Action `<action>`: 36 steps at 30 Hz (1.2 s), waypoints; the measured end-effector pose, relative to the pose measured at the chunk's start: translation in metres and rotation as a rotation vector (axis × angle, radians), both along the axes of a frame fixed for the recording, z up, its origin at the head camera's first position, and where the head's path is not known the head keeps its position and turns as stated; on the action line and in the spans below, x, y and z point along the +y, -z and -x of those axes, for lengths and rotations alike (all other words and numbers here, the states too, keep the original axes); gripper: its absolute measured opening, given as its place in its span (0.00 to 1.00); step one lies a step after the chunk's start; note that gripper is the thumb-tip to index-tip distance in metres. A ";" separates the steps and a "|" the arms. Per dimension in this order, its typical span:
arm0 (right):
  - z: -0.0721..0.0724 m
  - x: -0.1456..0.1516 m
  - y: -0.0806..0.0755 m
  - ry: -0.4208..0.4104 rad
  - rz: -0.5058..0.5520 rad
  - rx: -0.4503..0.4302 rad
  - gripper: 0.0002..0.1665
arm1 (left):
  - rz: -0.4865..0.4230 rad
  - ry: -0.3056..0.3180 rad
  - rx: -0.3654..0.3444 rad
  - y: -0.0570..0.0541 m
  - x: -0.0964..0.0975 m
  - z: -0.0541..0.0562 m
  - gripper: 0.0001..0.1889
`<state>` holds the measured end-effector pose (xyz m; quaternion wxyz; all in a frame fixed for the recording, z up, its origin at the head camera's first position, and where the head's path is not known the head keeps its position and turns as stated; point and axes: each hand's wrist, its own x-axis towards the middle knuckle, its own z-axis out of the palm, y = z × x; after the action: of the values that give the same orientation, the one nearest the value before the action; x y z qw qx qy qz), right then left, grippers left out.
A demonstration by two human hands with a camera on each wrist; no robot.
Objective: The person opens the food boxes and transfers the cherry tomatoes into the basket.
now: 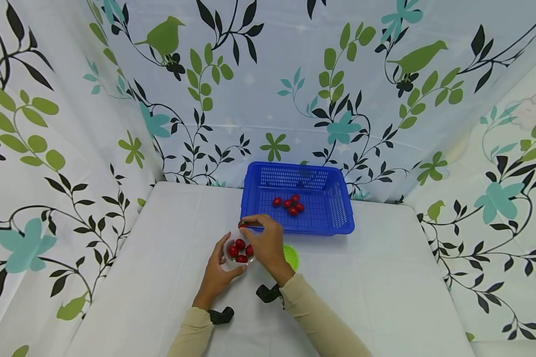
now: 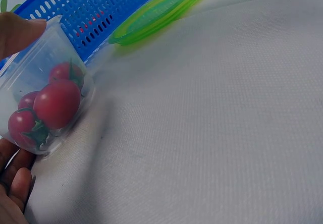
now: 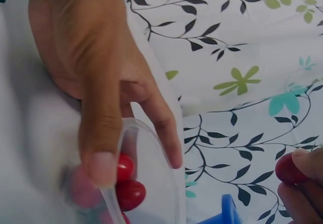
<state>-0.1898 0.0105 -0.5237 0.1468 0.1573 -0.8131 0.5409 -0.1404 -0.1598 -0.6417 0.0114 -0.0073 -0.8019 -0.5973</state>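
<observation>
My left hand [image 1: 216, 277] grips a clear plastic cup [image 2: 35, 65], its thumb at the near side and its fingers round the far side. Several red cherry tomatoes [image 2: 58, 103] lie inside, some with green stems. Between thumb and fingertips, my right hand [image 1: 269, 243] pinches one more cherry tomato [image 3: 288, 169], held just above the cup's far rim. In the right wrist view the left thumb [image 3: 102, 153] presses against the cup's rim, and only the right fingertips show at the right edge.
A blue perforated basket [image 1: 346, 218] stands at the back of the white-covered table [image 1: 362, 297], with several cherry tomatoes [image 1: 292, 210] on its floor. Beside the right wrist lies a bright green round lid [image 2: 156, 14], partly hidden by that arm in the head view. Patterned curtains [image 1: 268, 74] surround the table.
</observation>
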 end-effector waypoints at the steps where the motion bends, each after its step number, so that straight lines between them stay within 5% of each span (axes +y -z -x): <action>1: 0.002 0.001 -0.002 0.005 0.001 -0.004 0.15 | -0.001 -0.001 0.000 0.000 0.000 0.000 0.55; 13: 0.026 0.014 -0.019 0.023 0.042 -0.042 0.15 | 0.003 -0.005 -0.003 0.002 -0.001 0.001 0.55; 36: 0.075 0.038 -0.024 0.087 0.014 -0.111 0.13 | 0.001 -0.011 -0.035 0.003 0.000 0.001 0.56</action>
<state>-0.2653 0.0488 -0.4992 0.1259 0.0902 -0.8222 0.5477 -0.1419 -0.1602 -0.6452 0.0007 0.0075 -0.8022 -0.5970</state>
